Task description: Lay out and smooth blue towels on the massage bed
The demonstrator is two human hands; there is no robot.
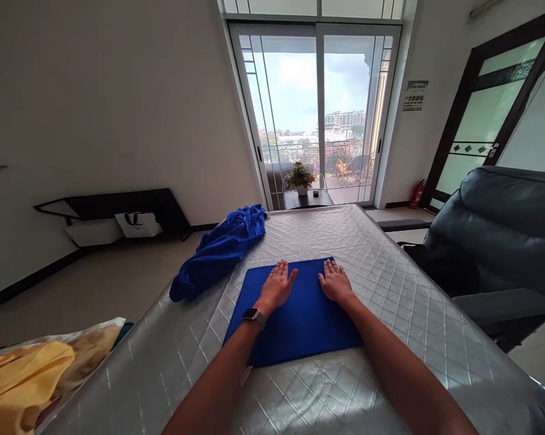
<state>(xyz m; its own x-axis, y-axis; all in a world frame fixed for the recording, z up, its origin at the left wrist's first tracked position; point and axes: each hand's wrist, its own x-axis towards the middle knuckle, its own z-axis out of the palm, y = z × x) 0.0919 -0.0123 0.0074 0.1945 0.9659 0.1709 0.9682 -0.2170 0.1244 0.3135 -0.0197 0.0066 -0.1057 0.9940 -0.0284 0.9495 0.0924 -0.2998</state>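
Observation:
A folded blue cloth (299, 326) lies flat as a neat rectangle on the quilted silver mattress (390, 290). My left hand (278, 285) rests palm down on the cloth's far left part, fingers stretched out; a watch is on that wrist. My right hand (335, 281) lies flat on the far right part of the cloth, fingers out as well. Neither hand holds anything. A second blue cloth (220, 251) lies crumpled at the mattress's left edge, a little beyond my left hand.
A dark leather armchair (503, 235) stands close on the right. Yellow and patterned fabric (32, 374) is heaped at the lower left. Ahead are a small table with a potted plant (300, 178) and a glass balcony door (318, 115). A black frame (118, 208) leans on the left wall.

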